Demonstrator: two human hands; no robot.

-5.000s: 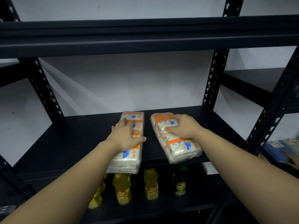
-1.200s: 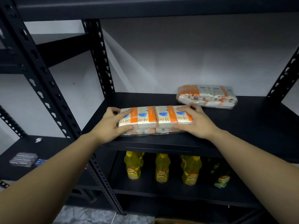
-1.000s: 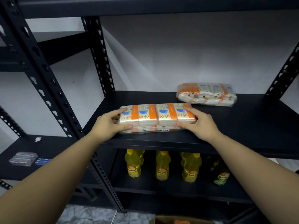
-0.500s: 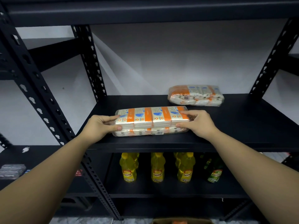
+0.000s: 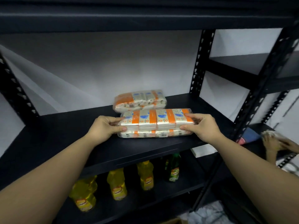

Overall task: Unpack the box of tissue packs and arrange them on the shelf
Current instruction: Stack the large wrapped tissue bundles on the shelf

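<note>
A long tissue pack (image 5: 156, 122) in clear wrap with orange bands lies lengthwise across the black shelf (image 5: 68, 139). My left hand (image 5: 105, 129) grips its left end and my right hand (image 5: 203, 126) grips its right end, thumbs on top. A second tissue pack (image 5: 140, 100) lies just behind it, near the shelf's back edge, almost touching. The box is only a sliver of cardboard (image 5: 169, 221) at the bottom edge.
Yellow bottles (image 5: 118, 186) and a green bottle (image 5: 174, 167) stand on the lower shelf. Black perforated uprights (image 5: 199, 62) frame the bay. Another person's hand (image 5: 275, 143) works at the neighbouring shelf on the right. Crumpled plastic (image 5: 208, 214) lies on the floor.
The pack held in both hands has gone back and right on the shelf, up against the rear pack. My view swung to the left side of the bay.
</note>
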